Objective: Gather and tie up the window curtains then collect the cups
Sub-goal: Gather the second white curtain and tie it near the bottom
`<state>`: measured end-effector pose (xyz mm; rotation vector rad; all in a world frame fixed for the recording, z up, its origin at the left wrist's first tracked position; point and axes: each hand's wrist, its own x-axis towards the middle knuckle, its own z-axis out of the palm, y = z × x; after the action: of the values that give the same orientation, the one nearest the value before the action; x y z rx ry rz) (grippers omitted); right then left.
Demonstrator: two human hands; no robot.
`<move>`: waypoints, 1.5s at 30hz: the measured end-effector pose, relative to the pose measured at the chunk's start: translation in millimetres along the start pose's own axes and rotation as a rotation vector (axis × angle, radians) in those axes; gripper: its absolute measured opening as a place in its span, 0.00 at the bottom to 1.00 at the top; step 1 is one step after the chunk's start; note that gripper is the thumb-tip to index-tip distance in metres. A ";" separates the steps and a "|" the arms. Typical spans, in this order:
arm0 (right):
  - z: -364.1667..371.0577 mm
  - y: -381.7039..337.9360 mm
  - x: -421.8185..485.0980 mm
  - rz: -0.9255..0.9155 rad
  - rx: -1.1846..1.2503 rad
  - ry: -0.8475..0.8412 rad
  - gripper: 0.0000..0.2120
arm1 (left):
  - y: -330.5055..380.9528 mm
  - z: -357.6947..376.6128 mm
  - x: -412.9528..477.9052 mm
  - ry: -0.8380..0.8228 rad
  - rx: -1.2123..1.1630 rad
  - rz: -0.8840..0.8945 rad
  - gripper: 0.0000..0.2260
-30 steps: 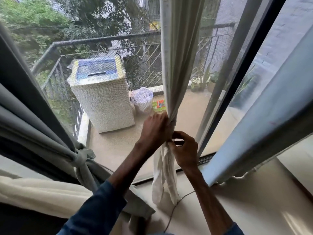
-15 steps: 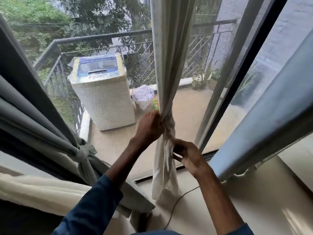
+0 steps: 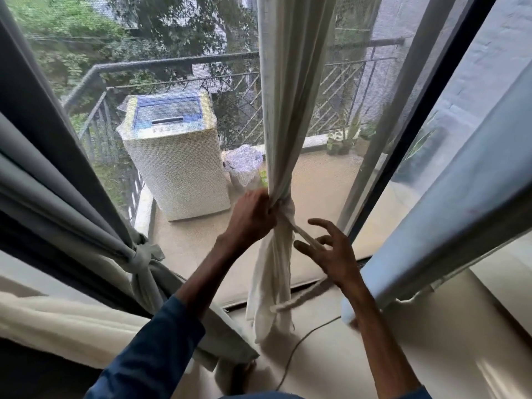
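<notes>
"Glass first, what goes down as the largest lot?"

"Item one, sliding window point(image 3: 322, 182) with insect mesh and a dark frame, balcony beyond. Item two, pale blue-grey curtain point(image 3: 460, 211), far right, slanting down to the sill point(image 3: 431, 341). Item three, grey curtain point(image 3: 57, 203), far left, gathered and knotted low down with a grey tie point(image 3: 141, 256)."

"And the one in hand?"

"Item four, cream curtain point(image 3: 290, 96), centre of the window, hanging straight. It is bunched into a narrow neck partway down, and its tail reaches the sill. Item five, out on the balcony, a top-loading washing machine point(image 3: 172, 168) in a pale cover, near the railing point(image 3: 172, 62), left of the cream curtain."

"Hands?"

"Item six, left hand point(image 3: 253, 217), blue sleeve, fingers curled tight round the cream curtain's neck at the wrap. Item seven, right hand point(image 3: 331, 254), just below and to the right of the neck, fingers splayed wide and only lightly bent, closed on nothing."

"Smaller lots?"

"Item eight, cream tie strip point(image 3: 302, 236), running straight from the wrap down to the right hand's fingers and touching them. Past the palm it blurs away toward the curtain's tail. Item nine, thin cable point(image 3: 296, 349), lying loose on the sill below the curtain. Item ten, potted plants point(image 3: 342, 139), at the balcony's far edge, too small to name."
</notes>
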<state>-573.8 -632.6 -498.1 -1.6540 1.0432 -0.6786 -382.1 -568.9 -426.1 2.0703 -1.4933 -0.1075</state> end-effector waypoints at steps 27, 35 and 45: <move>-27.4 -11.9 22.1 -0.540 -0.459 0.333 0.12 | 1.0 2.4 -11.7 -0.103 0.071 0.064 0.20; -46.3 -23.4 59.5 -0.412 -0.481 0.162 0.13 | 2.5 5.1 -8.8 -0.216 0.041 0.253 0.14; 3.8 -55.0 87.2 -0.020 -0.539 -0.313 0.15 | 0.0 -10.4 -15.3 -0.353 -0.088 0.402 0.14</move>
<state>-513.1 -702.2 -452.1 -2.1501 1.0324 -0.1356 -383.7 -551.1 -421.5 1.7030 -2.0492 -0.3892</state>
